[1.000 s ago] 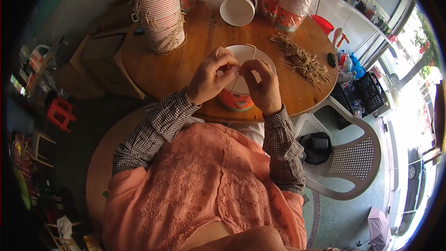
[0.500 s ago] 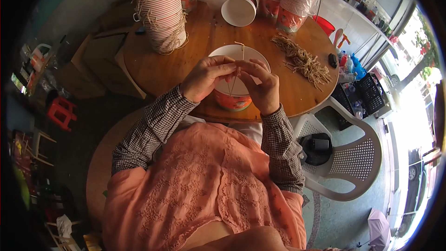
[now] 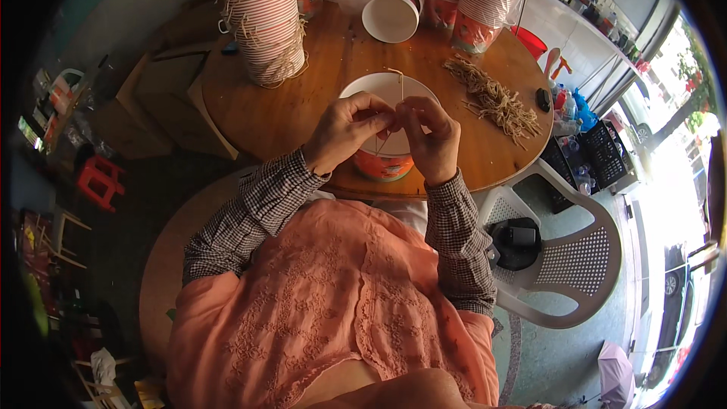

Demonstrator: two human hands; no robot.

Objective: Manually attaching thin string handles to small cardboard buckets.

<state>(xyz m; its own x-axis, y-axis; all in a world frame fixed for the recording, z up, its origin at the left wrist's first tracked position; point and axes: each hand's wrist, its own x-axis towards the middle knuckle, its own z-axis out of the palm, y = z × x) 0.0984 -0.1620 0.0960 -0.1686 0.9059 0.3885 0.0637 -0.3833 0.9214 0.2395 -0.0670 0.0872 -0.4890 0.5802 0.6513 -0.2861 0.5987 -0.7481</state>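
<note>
A white-lined paper bucket with an orange-red printed outside (image 3: 384,169) stands at the near edge of the round wooden table. A thin pale string (image 3: 403,85) runs across its mouth, its far end by the far rim. Over the mouth, my left hand (image 3: 342,129) pinches the string between thumb and fingers. Close against it, my right hand (image 3: 435,140) is also closed on the string, fingers bent. The fingertips nearly meet and hide the part of the string between them.
A tall stack of striped buckets with string loops (image 3: 265,15) stands at the left. Farther back are bagged stacks (image 3: 483,0) and a bucket on its side (image 3: 390,18). Loose strings (image 3: 496,102) lie at the right on the table (image 3: 326,53). A grey plastic chair (image 3: 587,257) stands beside it.
My right hand's fingers have curled in from a straighter reach across the left fingertips. Both hands have shifted slightly to the right. The bucket stays in nearly the same place.
</note>
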